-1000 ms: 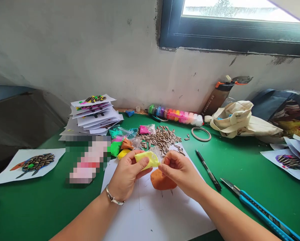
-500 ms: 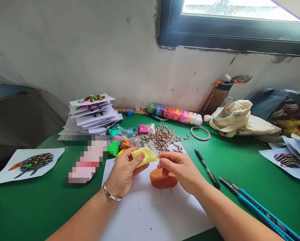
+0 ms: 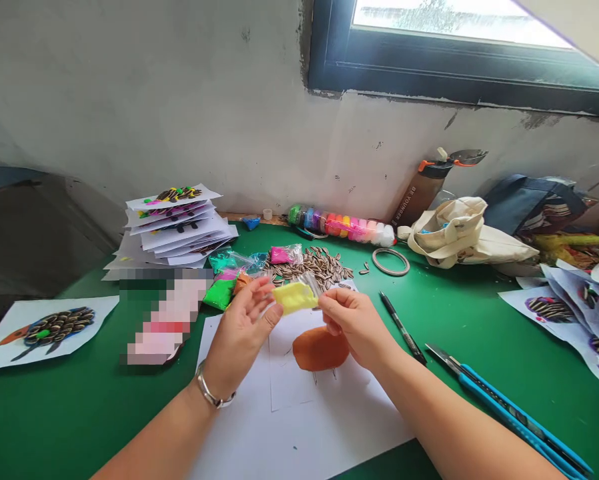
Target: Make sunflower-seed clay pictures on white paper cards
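A small clear bag of yellow modelling clay [image 3: 294,298] is up above the white paper [image 3: 249,427]. My right hand [image 3: 354,323] pinches its right end between thumb and fingers. At the bag's left end, my left hand [image 3: 247,323] has its fingers loosened and apart, the thumb at the bag's lower corner. Below the bag, a flat orange-brown clay oval [image 3: 319,350] lies on the paper, with drawn legs under it. Just behind are bags of green clay [image 3: 219,292] and pink clay [image 3: 285,255], beside a heap of striped sunflower seeds [image 3: 324,265].
A pen [image 3: 402,327] and a blue utility knife [image 3: 519,413] with its blade out lie at right. Stacked seed pictures [image 3: 179,227] stand at back left. A tape roll [image 3: 390,262], cloth bag [image 3: 459,233] and bottle [image 3: 419,193] are near the wall.
My left hand has loosened its grip on the yellow clay bag, its fingers spreading. My right hand now pinches the bag's right end. The view has shifted slightly to the right.
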The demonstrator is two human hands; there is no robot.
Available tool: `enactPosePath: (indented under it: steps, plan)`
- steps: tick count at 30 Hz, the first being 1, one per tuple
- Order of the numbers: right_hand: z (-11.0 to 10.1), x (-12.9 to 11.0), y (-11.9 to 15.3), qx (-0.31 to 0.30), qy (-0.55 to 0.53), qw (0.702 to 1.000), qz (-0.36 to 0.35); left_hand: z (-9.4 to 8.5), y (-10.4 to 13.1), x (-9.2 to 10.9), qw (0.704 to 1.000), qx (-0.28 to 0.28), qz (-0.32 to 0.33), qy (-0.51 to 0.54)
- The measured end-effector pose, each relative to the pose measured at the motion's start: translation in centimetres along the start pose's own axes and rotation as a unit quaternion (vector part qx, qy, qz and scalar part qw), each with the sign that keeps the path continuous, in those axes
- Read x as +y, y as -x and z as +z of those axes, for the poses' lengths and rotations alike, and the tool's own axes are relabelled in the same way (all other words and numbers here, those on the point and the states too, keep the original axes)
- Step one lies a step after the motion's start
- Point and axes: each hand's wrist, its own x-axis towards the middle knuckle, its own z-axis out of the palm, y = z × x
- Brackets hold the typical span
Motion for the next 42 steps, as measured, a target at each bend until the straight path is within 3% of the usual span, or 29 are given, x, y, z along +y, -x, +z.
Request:
enactPosePath:
  steps: [2,5,8,11,14,17,22,26,30,33,36,42]
  plan:
    - [-0.5,-0.1,-0.7,0.017,0.007,1.0,0.016,-0.2,0.1,0.3,0.996,0.041,0.064,-0.048]
    - [-1.3,-0.3,-1.3,0.043,-0.007,0.999,0.022,-0.2,0.5,0.4,0.991,0.052,0.094,-0.08]
    - [-1.5,-0.7,-0.9,0.058,-0.02,0.998,-0.018,-0.1,0.8,0.2,0.993,0.013,0.069,-0.098]
    - [-0.8,-1.2,0.6,0.05,0.053,0.995,-0.071,0.2,1.1,-0.1,0.995,-0.049,0.027,-0.078]
    - [0.4,-1.8,2.2,-0.025,0.13,0.982,-0.133,0.5,1.3,-0.1,0.994,-0.105,-0.008,-0.04]
    - [1.1,-2.0,3.1,-0.107,0.142,0.976,-0.13,0.6,1.3,0.0,0.991,-0.131,-0.028,-0.019]
    - [0.9,-1.6,3.2,-0.108,0.15,0.974,-0.129,0.5,1.1,0.0,0.991,-0.118,-0.063,0.022]
    - [0.8,-1.3,3.3,-0.065,0.27,0.936,-0.218,0.6,1.2,-0.3,0.983,-0.138,-0.108,0.05]
    - [1.1,-1.3,3.6,-0.068,0.289,0.9,-0.318,0.7,1.4,-0.4,0.973,-0.2,-0.108,0.047]
    - [1.5,-1.1,3.7,-0.082,0.276,0.9,-0.327,0.7,1.4,-0.2,0.967,-0.227,-0.102,0.047]
    - [1.6,-0.8,3.8,-0.088,0.278,0.899,-0.326,0.7,1.3,-0.1,0.969,-0.217,-0.111,0.046]
    - [1.4,-1.1,3.8,-0.014,0.335,0.834,-0.438,0.9,1.5,0.2,0.963,-0.225,-0.132,0.069]
